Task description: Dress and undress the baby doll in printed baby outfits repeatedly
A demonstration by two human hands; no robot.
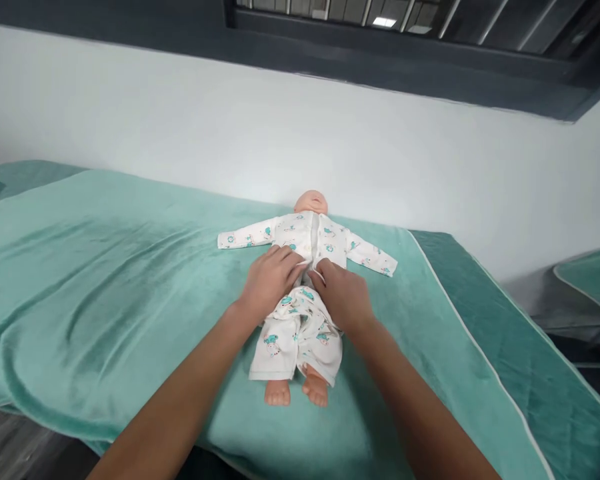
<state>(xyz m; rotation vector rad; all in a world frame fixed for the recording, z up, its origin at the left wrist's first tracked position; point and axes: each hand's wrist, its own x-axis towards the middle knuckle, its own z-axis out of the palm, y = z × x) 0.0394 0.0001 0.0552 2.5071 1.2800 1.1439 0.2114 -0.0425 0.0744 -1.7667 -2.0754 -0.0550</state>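
A baby doll lies on its back, head toward the wall and bare feet toward me. It wears a white long-sleeved top with teal animal prints, its sleeves spread out sideways. Matching trousers cover its legs. My left hand pinches the front edge of the top at the doll's belly, left of the middle. Opposite it, my right hand has its fingers closed on the other front edge. A narrow gap runs between the two edges. My fingers partly hide the top's lower hem.
Under the doll a green plush blanket covers the bed, with folds at the left. A darker green cover shows at the right. Behind stands a white wall below a dark barred window. Another green-covered surface is at far right.
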